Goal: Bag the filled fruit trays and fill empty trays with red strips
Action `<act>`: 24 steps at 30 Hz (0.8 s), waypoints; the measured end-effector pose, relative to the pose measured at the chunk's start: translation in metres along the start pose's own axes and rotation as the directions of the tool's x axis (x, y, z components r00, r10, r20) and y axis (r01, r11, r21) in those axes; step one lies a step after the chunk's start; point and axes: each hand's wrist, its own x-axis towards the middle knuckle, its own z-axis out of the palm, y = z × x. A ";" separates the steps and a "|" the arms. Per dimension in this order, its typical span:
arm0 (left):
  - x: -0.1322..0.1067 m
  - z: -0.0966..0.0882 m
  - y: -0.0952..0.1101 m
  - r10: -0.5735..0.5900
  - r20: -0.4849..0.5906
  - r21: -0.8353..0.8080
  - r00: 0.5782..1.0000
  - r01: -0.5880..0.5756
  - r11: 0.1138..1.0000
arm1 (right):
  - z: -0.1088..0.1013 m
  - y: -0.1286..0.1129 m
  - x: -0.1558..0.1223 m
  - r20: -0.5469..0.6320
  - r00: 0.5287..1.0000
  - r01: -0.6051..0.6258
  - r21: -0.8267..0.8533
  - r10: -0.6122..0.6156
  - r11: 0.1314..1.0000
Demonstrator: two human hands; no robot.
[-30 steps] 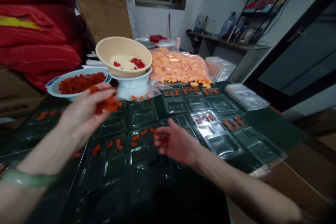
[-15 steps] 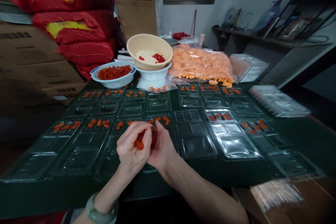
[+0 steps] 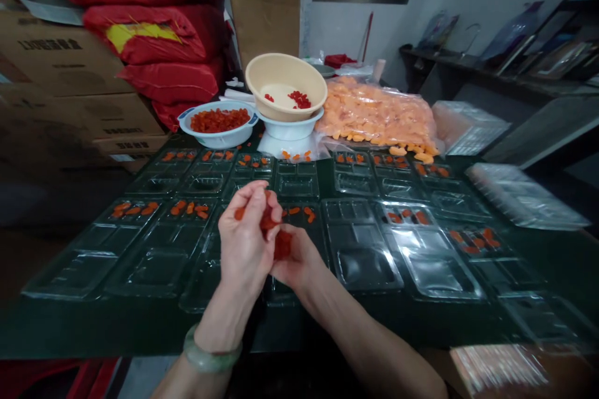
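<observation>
My left hand (image 3: 248, 237), with a pale green bangle (image 3: 210, 352) at the wrist, is closed around several orange-red pieces that look like dried fruit (image 3: 266, 215). Pressed against it from the right, my right hand (image 3: 299, 259) curls around more of these pieces, visible in its palm. Both hands hover over the near row of clear plastic trays (image 3: 161, 268), hiding part of the trays below them. Similar pieces (image 3: 188, 207) lie in the small top compartments of many trays. A light blue basin (image 3: 219, 138) at the back left holds a heap of them.
A cream basin (image 3: 262, 75) with small red bits sits tilted on a white bowl (image 3: 294, 128). Beside it lies a bag of pale orange pieces (image 3: 379, 112). Stacked trays (image 3: 524, 193) stand at right. Red sacks (image 3: 154, 37) and cardboard boxes (image 3: 60, 118) rise at left.
My left hand has lifted and turned more upright, and more pieces show in both hands. The view has shifted, so the table's things appear farther right.
</observation>
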 end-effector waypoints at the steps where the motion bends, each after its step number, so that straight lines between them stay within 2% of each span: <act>1: 0.003 -0.003 0.006 -0.104 0.029 -0.105 0.994 0.107 0.989 | -0.006 -0.008 -0.004 0.012 1.000 -0.029 0.004 0.028 1.000; 3: 0.008 -0.014 0.017 -0.225 0.080 -0.210 0.971 0.237 0.949 | -0.023 -0.030 -0.017 -0.016 0.998 -0.057 0.032 0.057 0.998; 4: 0.009 -0.020 0.021 -0.251 0.094 -0.224 0.963 0.266 0.938 | -0.032 -0.043 -0.023 -0.047 0.998 -0.031 -0.023 0.030 0.999; 6: 0.009 -0.033 0.024 -0.282 0.087 -0.216 0.956 0.294 0.931 | -0.052 -0.070 -0.033 -0.147 0.983 0.071 -0.266 -0.114 0.961; 7: 0.008 -0.039 0.022 -0.295 0.074 -0.202 0.953 0.304 0.931 | -0.061 -0.083 -0.036 -0.194 0.955 0.123 -0.425 -0.223 0.897; 8: 0.006 -0.045 0.019 -0.305 0.057 -0.184 0.951 0.311 0.933 | -0.069 -0.094 -0.036 -0.216 0.916 0.155 -0.587 -0.338 0.795; 10: 0.002 -0.053 0.010 -0.318 0.026 -0.144 0.948 0.318 0.937 | -0.080 -0.110 -0.031 -0.190 0.839 0.150 -0.820 -0.509 0.553; 11: 0.000 -0.056 0.006 -0.321 0.017 -0.120 0.947 0.321 0.939 | -0.083 -0.115 -0.027 -0.166 0.819 0.130 -0.878 -0.549 0.460; 12: -0.002 -0.058 0.001 -0.324 0.014 -0.094 0.946 0.324 0.941 | -0.085 -0.119 -0.023 -0.149 0.813 0.112 -0.908 -0.562 0.403; 13: -0.005 -0.059 -0.002 -0.326 0.013 -0.065 0.945 0.326 0.943 | -0.086 -0.122 -0.018 -0.146 0.815 0.097 -0.919 -0.560 0.381; 17: -0.013 -0.062 -0.011 -0.359 0.026 0.045 0.933 0.357 0.933 | -0.088 -0.130 -0.007 -0.209 0.820 0.067 -0.890 -0.533 0.452; 21: -0.018 -0.071 -0.016 -0.430 0.025 0.070 0.902 0.428 0.901 | -0.090 -0.141 -0.012 -0.320 0.855 0.005 -0.781 -0.407 0.625; 24: -0.020 -0.076 -0.017 -0.487 0.016 0.060 0.873 0.485 0.872 | -0.086 -0.145 -0.019 -0.333 0.888 -0.010 -0.705 -0.318 0.709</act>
